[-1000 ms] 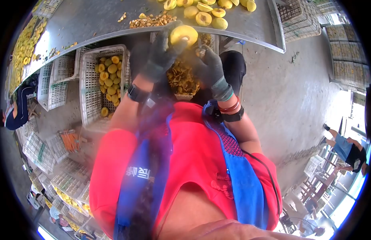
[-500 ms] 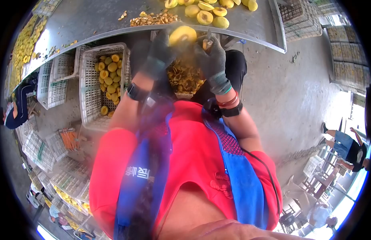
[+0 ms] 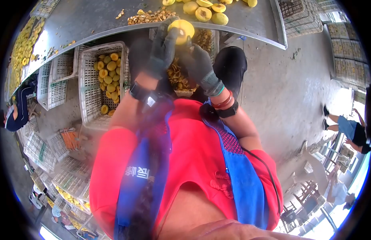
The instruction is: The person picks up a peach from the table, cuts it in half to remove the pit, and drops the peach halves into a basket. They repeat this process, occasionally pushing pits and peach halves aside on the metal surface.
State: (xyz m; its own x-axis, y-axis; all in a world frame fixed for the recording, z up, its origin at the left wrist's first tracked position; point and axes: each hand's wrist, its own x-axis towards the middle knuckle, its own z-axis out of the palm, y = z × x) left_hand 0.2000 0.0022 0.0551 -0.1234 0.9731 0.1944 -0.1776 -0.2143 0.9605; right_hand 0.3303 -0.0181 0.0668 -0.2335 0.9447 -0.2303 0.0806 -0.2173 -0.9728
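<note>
My left hand (image 3: pixel 163 50), in a dark glove, grips a yellow peach half (image 3: pixel 182 32) just past the table edge, its cut face with a pale centre showing. My right hand (image 3: pixel 199 62), also gloved, is closed with its fingertips at the lower right of the peach half. The small wooden-handled tool seen in this hand a moment ago is mostly hidden and blurred now. Below both hands, between my knees, a crate holds brownish-yellow scraps (image 3: pixel 179 76).
On the metal table (image 3: pixel 93 20) lie several peach halves (image 3: pixel 203 14) and a pile of pits (image 3: pixel 151 17). To the left stands a white crate (image 3: pixel 85 88) of peach halves. Stacked crates (image 3: pixel 347 56) are at right. Other people are at both sides.
My right hand has moved left and inward to the peach half. The peach half has turned, showing more of its cut face. A person at far right has shifted.
</note>
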